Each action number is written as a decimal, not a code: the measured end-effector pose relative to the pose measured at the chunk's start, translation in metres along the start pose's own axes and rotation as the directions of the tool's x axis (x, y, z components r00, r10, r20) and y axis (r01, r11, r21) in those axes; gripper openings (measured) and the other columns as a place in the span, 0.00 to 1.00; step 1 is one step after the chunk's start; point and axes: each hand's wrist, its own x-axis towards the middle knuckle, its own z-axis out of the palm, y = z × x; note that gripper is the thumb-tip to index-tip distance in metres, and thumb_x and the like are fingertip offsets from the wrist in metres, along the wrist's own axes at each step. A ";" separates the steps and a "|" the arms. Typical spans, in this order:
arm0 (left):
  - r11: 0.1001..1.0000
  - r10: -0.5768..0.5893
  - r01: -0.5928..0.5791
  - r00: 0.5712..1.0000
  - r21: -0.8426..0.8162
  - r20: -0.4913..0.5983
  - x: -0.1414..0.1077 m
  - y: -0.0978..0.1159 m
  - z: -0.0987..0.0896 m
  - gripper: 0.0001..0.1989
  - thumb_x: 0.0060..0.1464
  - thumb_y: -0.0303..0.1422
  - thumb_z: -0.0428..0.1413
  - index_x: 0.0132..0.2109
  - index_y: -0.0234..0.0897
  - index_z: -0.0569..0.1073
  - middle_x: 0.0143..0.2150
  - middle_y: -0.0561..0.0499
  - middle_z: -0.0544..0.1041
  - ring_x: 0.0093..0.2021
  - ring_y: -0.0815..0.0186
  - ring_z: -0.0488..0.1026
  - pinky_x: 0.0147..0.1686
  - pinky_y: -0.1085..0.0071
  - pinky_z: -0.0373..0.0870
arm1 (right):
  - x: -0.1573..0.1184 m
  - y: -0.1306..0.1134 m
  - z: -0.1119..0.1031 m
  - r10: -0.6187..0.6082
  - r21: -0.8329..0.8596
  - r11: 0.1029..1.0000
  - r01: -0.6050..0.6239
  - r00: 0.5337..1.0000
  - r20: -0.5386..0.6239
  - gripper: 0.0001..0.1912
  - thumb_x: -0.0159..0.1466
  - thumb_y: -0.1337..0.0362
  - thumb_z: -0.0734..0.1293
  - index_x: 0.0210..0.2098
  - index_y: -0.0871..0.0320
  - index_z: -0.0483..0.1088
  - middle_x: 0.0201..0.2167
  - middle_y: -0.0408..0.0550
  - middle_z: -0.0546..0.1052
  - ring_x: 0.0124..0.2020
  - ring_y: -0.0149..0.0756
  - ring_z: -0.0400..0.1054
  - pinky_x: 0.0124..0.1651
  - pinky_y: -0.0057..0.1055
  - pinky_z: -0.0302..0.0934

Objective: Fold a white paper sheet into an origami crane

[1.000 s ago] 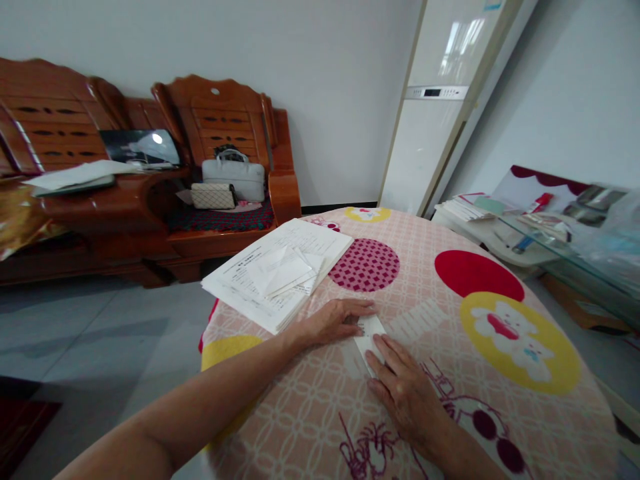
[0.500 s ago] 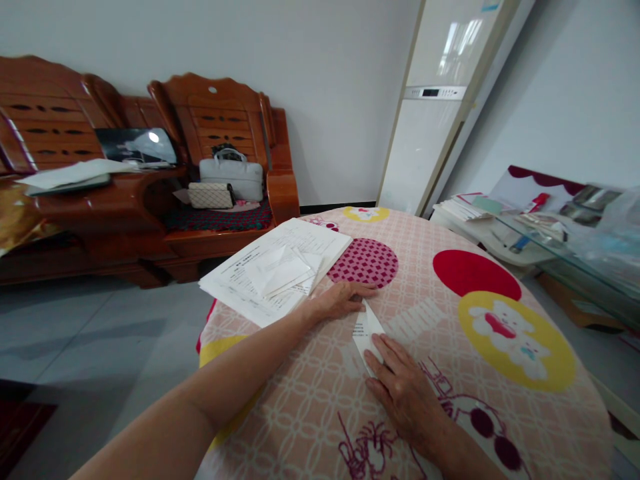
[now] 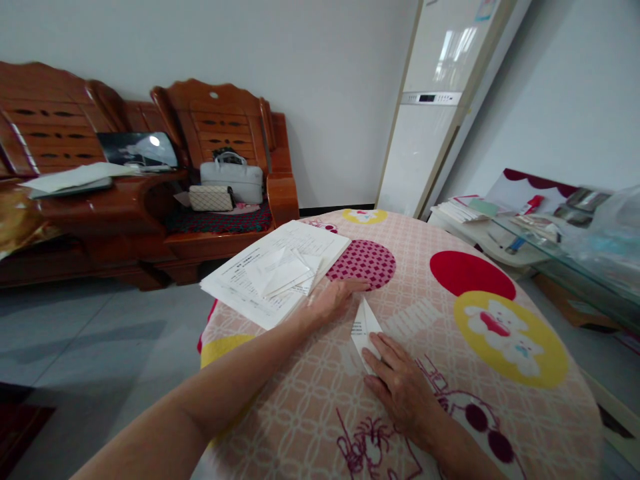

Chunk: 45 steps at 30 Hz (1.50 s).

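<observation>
A small piece of white printed paper (image 3: 361,332), folded to a point at its far end, lies on the patterned tablecloth. The fingers of my right hand (image 3: 400,381) rest spread over its near right edge and hide that part. My left hand (image 3: 340,297) is just beyond the paper's tip, apart from it, with fingers stretched out to the right over the cloth. Beside my left forearm is a stack of printed sheets (image 3: 240,273), topped by several folded paper pieces (image 3: 287,272).
The round table's tablecloth (image 3: 320,400) fills the near area. A wooden chair (image 3: 225,127) with bags (image 3: 233,180) stands behind at left. A tall white air conditioner (image 3: 413,153) is at the back. On the right, a glass-edged side table (image 3: 560,250) holds papers and plastic bags.
My left hand has lifted off the folded paper's tip and shifted slightly left and away, baring the point. My right hand stays on the paper.
</observation>
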 end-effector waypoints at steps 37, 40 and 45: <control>0.980 0.186 -0.162 0.949 -0.112 0.255 -0.041 0.023 0.003 0.19 0.65 0.31 0.45 0.60 0.42 0.69 0.64 0.47 0.66 0.63 0.62 0.63 0.63 0.65 0.59 | -0.022 0.005 -0.022 -0.148 0.090 0.985 0.145 0.988 0.031 0.25 0.61 0.75 0.57 0.54 0.57 0.72 0.57 0.56 0.71 0.62 0.47 0.58 0.59 0.48 0.60; 0.978 0.190 -0.161 0.949 -0.129 0.253 -0.041 0.021 0.003 0.19 0.64 0.30 0.47 0.61 0.42 0.68 0.63 0.46 0.67 0.63 0.62 0.64 0.63 0.64 0.59 | -0.029 -0.002 -0.029 -0.146 0.204 0.969 0.140 0.989 0.014 0.25 0.61 0.75 0.57 0.55 0.57 0.71 0.53 0.54 0.74 0.60 0.44 0.62 0.59 0.45 0.61; 0.982 0.164 -0.138 0.961 -0.126 0.224 -0.041 0.017 0.007 0.20 0.62 0.30 0.50 0.60 0.40 0.69 0.61 0.45 0.69 0.62 0.62 0.65 0.62 0.64 0.60 | -0.018 0.008 -0.046 0.164 0.498 0.851 -0.168 0.985 0.053 0.20 0.65 0.71 0.56 0.48 0.54 0.75 0.41 0.49 0.80 0.42 0.38 0.75 0.44 0.34 0.70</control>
